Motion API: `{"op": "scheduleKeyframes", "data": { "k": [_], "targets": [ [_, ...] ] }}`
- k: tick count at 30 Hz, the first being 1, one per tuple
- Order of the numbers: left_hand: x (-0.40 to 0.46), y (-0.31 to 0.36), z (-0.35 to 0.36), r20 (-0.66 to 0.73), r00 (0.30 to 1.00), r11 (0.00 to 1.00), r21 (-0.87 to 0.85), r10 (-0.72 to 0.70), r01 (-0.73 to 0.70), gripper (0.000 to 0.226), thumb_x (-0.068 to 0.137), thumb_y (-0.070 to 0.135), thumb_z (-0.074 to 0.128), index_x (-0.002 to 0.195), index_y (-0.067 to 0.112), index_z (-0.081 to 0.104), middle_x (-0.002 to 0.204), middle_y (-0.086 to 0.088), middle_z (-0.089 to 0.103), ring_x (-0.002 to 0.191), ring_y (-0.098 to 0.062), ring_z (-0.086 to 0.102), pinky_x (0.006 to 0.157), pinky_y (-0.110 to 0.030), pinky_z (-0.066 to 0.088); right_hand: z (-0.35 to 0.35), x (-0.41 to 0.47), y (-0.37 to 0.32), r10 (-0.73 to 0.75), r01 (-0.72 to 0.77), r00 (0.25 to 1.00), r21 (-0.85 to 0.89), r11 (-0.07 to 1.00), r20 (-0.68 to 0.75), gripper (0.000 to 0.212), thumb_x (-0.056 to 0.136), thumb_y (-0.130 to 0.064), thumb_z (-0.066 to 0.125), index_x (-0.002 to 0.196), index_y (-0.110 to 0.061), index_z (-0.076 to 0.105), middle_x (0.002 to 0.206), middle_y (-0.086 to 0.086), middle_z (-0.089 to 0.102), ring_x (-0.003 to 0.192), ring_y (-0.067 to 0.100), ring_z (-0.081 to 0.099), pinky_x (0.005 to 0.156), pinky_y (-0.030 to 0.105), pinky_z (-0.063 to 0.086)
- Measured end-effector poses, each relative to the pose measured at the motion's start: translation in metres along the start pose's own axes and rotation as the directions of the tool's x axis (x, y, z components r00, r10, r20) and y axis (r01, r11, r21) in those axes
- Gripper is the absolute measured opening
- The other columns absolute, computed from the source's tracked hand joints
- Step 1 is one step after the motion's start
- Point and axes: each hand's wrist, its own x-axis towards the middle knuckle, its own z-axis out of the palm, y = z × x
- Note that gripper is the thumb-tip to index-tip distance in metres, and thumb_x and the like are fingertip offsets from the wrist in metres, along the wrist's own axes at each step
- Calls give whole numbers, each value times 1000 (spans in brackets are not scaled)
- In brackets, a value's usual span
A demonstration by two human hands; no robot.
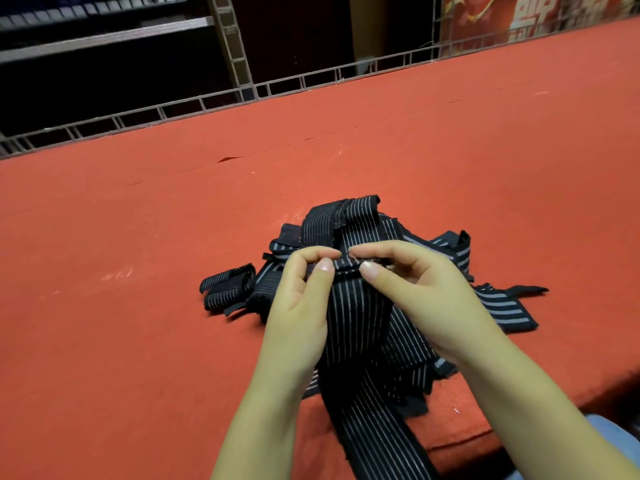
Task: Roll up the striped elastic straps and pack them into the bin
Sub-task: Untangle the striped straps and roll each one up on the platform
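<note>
Pinching the folded top edge of one striped strap [356,317] w/ both hands: left hand [298,306] thumb + index closed on it at approx 10 o'clock of the strap, right hand [419,299] likewise at 2 o'clock, fingertips nearly touching. Strap runs toward 6 o'clock over the edge of the red table [138,306]. Pile of loose straps [346,223] lies under/behind hands; a small rolled strap [227,285] at 9 o'clock of pile.
</note>
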Motion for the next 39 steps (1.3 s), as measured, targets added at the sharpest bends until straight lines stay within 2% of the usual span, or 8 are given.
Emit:
{"op": "scheduleKeyframes", "data": {
  "k": [2,5,13,20,23,27,32,39],
  "targets": [
    [-1,0,-3,17,1000,1000,4,22,-22,18,87,32,50,93,36,66,88,2,60,80,-15,53,75,-32,45,-2,-2,-2,54,-56,998,55,997,39,21,84,-31,60,101,-28,72,66,-16,60,63,-1,50,56,14,45],
    [-2,2,-6,44,999,1000,4,30,-31,22,92,23,49,92,38,65,80,11,61,72,-4,53,64,-19,45,-3,-2,-1,186,-202,977,166,965,105,27,85,-36,55,107,-28,69,94,3,71,84,17,64,78,46,57],
    [-1,-1,-4,68,990,978,163,120,-130,13,88,47,50,99,44,57,102,23,63,102,-8,62,97,-43,50,4,-8,0,111,-117,991,77,990,79,16,96,-12,56,101,-24,66,76,-5,68,74,7,63,68,26,48],
    [-3,-1,-7,100,985,980,130,142,-154,26,85,51,53,109,44,56,119,-3,64,114,-30,62,99,-60,45,-1,-9,-8,78,-93,988,107,990,135,14,90,-5,61,95,-16,68,70,-6,67,61,-1,59,54,11,43],
    [-7,-1,-5,105,985,983,110,135,-146,27,82,50,58,109,47,57,111,-4,66,105,-30,64,95,-57,50,-3,-8,-9,5,-12,990,48,999,141,15,88,-4,64,90,-17,71,78,-5,72,74,2,64,67,15,48],
    [-7,2,1,19,999,998,-47,36,-35,36,84,44,71,113,30,54,82,10,70,81,-7,67,73,-24,55,-2,-9,-7,-36,25,998,184,983,54,20,87,0,63,83,-18,71,77,-2,72,74,6,67,68,18,51],
    [-16,1,11,-32,998,999,-15,-47,46,37,84,52,64,102,21,71,100,-2,76,99,-20,71,89,-42,55,-1,-7,-7,-85,101,992,182,978,-93,23,87,1,64,85,-21,70,82,-5,73,79,5,66,73,20,52],
    [-15,12,10,-115,992,992,-116,-57,44,38,69,45,69,75,8,72,69,-9,70,64,-18,61,56,-30,48,-9,-10,-10,-135,135,990,-5,991,-34,21,87,-7,68,86,-28,71,84,-12,71,80,0,64,73,17,49]
  ]
}}
